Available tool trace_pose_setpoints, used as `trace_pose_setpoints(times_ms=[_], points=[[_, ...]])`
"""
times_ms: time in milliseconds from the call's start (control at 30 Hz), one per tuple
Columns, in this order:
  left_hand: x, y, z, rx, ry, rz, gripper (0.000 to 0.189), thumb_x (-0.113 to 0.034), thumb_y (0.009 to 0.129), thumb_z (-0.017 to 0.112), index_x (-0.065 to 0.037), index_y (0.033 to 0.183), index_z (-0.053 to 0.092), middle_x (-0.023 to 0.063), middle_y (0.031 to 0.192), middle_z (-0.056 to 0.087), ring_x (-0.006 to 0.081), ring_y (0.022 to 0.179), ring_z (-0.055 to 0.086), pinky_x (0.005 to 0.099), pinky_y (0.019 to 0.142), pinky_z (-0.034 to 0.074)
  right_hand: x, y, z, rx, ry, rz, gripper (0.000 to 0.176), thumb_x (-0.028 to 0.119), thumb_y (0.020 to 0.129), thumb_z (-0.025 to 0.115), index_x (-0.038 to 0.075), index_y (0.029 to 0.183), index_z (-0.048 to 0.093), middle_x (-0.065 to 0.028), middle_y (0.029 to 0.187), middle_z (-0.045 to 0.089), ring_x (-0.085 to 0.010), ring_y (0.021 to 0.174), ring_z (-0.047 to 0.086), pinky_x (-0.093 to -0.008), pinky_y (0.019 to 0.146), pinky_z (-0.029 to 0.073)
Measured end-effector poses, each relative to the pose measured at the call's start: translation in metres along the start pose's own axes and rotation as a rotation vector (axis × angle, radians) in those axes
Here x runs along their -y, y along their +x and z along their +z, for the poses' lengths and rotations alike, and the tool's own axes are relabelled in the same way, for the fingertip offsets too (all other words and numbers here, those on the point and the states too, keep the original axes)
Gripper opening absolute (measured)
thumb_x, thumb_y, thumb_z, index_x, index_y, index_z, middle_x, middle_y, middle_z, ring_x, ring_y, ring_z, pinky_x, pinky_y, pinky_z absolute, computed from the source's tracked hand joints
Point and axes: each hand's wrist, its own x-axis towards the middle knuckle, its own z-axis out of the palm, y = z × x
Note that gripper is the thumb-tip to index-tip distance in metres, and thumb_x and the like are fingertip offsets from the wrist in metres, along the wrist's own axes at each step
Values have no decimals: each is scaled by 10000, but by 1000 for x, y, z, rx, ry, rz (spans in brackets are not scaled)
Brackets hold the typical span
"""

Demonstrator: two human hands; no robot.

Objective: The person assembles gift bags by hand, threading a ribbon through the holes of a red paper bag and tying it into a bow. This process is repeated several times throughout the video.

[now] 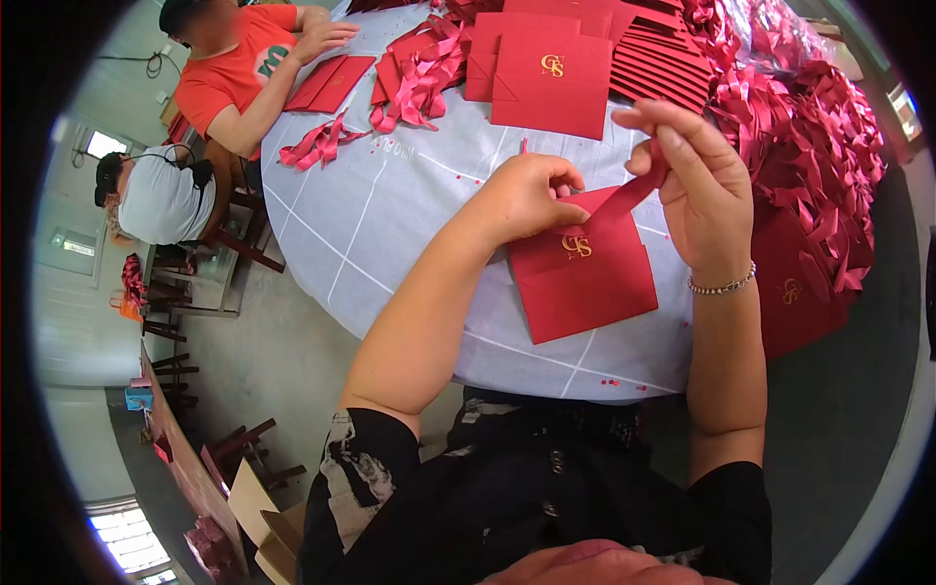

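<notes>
A red paper bag with a gold logo lies flat on the cloth-covered table in front of me. My left hand is closed at the bag's top edge, thumb and fingers pinching it near the ribbon's lower end. From there a red ribbon runs up to the right. The ribbon's upper end is between the fingers of my right hand, which is raised over the bag's upper right, with a beaded bracelet on the wrist.
Stacked red bags lie beyond my hands, with loose ribbons to their left. A large ribbon heap covers the right side. One person in orange sits across the table; another in white sits farther left.
</notes>
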Motion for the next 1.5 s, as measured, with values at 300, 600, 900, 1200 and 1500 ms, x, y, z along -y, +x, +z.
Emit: trace_pose_setpoints(times_ms=[300, 600, 900, 1200, 1500], points=[[-5, -3, -4, 54, -185, -151, 205, -193, 875, 723, 7, 903, 694, 7, 765, 670, 61, 709, 600, 228, 647, 482, 9, -2, 2, 163, 404, -24, 411, 90, 1063, 404, -23, 1458, 390, -136, 1024, 657, -123, 781, 564, -314, 812, 482], [-12, -2, -10, 38, -240, -313, 543, -511, 791, 799, -16, 622, 652, -5, 546, 531, 86, 519, 452, 291, 498, 390, 3, -1, -3, 328, 350, -32, 257, 93, 1052, 419, -23, 1264, 506, -130, 958, 630, -122, 677, 550, -340, 766, 520], [-15, -8, -19, 138, -93, -204, 467, -434, 675, 891, -20, 789, 707, 33, 722, 658, 113, 665, 582, 277, 620, 475, 15, -8, 6, 514, 242, -41, 194, 121, 991, 550, -40, 1080, 611, -97, 723, 639, -119, 588, 583, -311, 702, 517], [-15, -16, -17, 185, -214, -158, 218, -103, 746, 825, -15, 900, 698, -5, 841, 659, 75, 784, 594, 250, 692, 475, 7, -7, 10, -17, -676, 421, 85, 23, 952, 555, -34, 950, 618, -76, 825, 699, -93, 628, 584, -228, 601, 480], [-17, -27, -12, -153, 20, 57, 214, -100, 772, 802, 33, 881, 675, 61, 780, 653, 126, 696, 610, 282, 641, 496, -11, -11, 12, 32, -1005, 254, 79, 26, 878, 659, -44, 916, 664, -173, 792, 692, -239, 696, 678, -312, 666, 524]])
